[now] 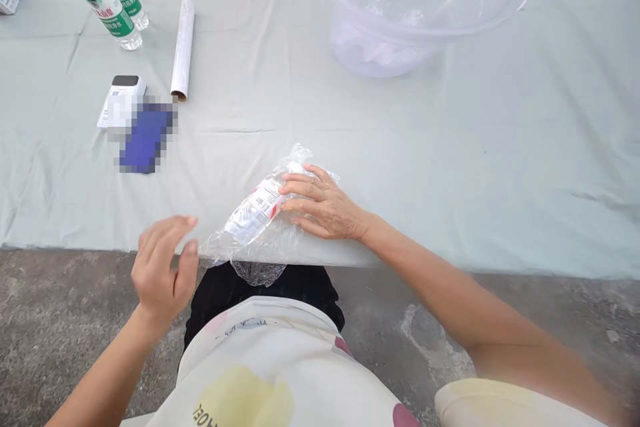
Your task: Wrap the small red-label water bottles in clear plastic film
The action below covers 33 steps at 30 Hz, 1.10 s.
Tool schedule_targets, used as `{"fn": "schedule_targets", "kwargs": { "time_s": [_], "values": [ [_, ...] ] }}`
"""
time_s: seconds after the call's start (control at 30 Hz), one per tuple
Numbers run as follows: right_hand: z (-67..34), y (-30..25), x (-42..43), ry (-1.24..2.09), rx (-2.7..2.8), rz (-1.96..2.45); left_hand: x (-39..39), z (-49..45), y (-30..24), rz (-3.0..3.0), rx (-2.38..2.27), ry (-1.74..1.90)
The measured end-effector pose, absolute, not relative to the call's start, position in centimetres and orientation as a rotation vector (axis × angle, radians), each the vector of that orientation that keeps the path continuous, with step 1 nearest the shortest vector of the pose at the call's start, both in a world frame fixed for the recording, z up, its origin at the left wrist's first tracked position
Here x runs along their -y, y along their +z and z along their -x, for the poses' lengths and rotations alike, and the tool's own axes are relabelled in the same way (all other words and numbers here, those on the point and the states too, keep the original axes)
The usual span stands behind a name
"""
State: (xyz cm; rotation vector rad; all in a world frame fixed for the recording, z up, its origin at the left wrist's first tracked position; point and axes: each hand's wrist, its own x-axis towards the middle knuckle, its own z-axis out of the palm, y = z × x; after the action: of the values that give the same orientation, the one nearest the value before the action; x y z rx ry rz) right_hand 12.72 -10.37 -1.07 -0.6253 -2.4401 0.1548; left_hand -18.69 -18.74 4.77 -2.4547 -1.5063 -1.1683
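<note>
A small bottle with a white and red label (256,208) lies on its side near the table's front edge, wrapped in clear plastic film (260,250) that hangs over the edge. My right hand (323,205) rests flat on the wrapped bottle, fingers stretched out over the label. My left hand (163,268) hovers just left of the film at the table edge, fingers loosely curled, thumb and fingertips near the film's corner; whether it pinches the film is unclear.
The table is covered by a pale green cloth (450,167). A roll of cling film (183,48) lies at the back left beside two water bottles (107,3). A white device (121,99) and a blurred blue item (146,139) lie left. A large clear plastic bowl (425,0) stands at the back.
</note>
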Motion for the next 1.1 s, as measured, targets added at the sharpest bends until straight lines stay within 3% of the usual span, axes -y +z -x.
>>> {"fn": "schedule_targets", "kwargs": {
  "time_s": [0.1,0.23,0.4,0.57,0.73,0.93,1.1],
  "values": [
    [-13.6,-1.5,12.5,0.180,2.384,0.688,16.1,15.6,4.5,2.551,1.950,-0.733],
    [-14.5,-1.6,14.3,0.279,2.306,0.785,15.6,11.1,2.7,2.784,1.872,-0.353],
    [-15.0,-1.0,12.7,0.363,1.963,1.026,19.0,7.0,1.0,2.658,1.687,-0.451],
    [-14.8,-1.9,11.0,0.645,2.026,1.194,22.0,5.4,1.1,2.643,1.503,-0.538],
    [-15.2,-2.9,11.9,0.567,1.976,1.222,22.5,7.0,1.8,2.900,1.431,-0.681],
    [-14.1,-2.9,13.3,0.601,1.693,1.160,21.8,8.1,-0.1,2.816,1.632,-0.792],
    [-11.4,1.2,14.3,0.587,1.492,1.008,22.3,8.6,-1.1,2.967,1.830,-1.124]
  ]
}}
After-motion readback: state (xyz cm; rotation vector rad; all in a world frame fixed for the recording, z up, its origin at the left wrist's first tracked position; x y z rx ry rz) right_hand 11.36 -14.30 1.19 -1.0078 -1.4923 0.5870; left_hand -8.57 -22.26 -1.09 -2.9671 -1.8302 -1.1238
